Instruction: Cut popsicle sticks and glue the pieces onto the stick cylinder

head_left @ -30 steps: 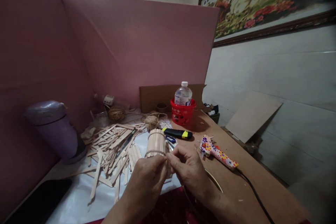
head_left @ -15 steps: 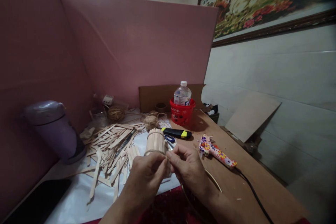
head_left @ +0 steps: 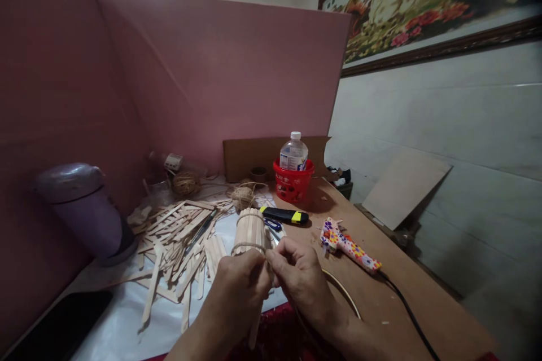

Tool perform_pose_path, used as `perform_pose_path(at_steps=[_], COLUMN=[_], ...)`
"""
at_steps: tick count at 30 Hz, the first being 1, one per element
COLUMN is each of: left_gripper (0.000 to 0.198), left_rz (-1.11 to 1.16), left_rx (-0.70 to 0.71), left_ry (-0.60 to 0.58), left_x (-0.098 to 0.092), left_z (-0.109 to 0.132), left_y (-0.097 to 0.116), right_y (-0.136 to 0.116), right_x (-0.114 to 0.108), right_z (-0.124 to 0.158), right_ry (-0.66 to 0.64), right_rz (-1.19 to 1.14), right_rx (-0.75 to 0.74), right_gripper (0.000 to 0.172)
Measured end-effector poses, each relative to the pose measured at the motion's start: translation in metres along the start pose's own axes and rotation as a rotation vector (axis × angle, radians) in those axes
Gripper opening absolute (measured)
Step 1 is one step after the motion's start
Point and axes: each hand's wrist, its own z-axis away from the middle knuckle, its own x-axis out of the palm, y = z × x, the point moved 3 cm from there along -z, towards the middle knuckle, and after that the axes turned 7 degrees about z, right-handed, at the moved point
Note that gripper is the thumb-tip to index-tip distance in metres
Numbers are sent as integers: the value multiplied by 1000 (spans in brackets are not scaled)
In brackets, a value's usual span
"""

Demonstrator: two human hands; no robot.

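Observation:
A small barrel of wooden craft sticks (head_left: 250,229) stands in front of me with twine wound round its top and bottom. My left hand (head_left: 242,287) is closed round the barrel's lower part. My right hand (head_left: 296,273) pinches the twine at the barrel's lower band, fingertips against those of the left hand. A ball of twine (head_left: 243,197) lies just behind the barrel.
Loose craft sticks (head_left: 178,237) are scattered on white plastic at the left. A black-and-yellow utility knife (head_left: 284,215), a patterned glue gun (head_left: 347,245) with black cord, a red basket (head_left: 292,183) holding a water bottle, a purple container (head_left: 82,208) and a pink partition surround the work.
Both hands have stayed at the barrel's lower twine band, shifting slightly; the view has drifted a little.

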Motion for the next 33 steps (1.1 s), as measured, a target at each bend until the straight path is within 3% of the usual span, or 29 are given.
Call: perform_pose_path(at_steps=[5, 12, 18, 22, 25, 29, 33], left_gripper=[28, 29, 28, 29, 30, 31, 31], left_rz=[496, 778, 821, 810, 700, 558, 470], left_rx=[-271, -368, -379, -378, -352, -272, -250], left_ry=[-48, -156, -145, -106, -84, -130, -153], left_x=[1, -2, -1, -3, -7, -11, -13], left_z=[-2, -6, -6, -4, -3, -1, -1], left_y=[-1, -1, -1, 0, -1, 1, 3], right_y=[2, -4, -10, -22, -27, -29, -29], right_x=[-1, -4, -5, -8, -8, -10, -11], right_z=[-1, -3, 1, 6, 7, 4, 2], right_ry=[-42, -18, -17, 100, 102, 98, -18], right_rz=[-115, -112, 29, 355, 468, 518, 564], right_rx=[79, 38, -59, -392, -588, -615, -599], right_gripper=[31, 32, 26, 15, 16, 14, 12])
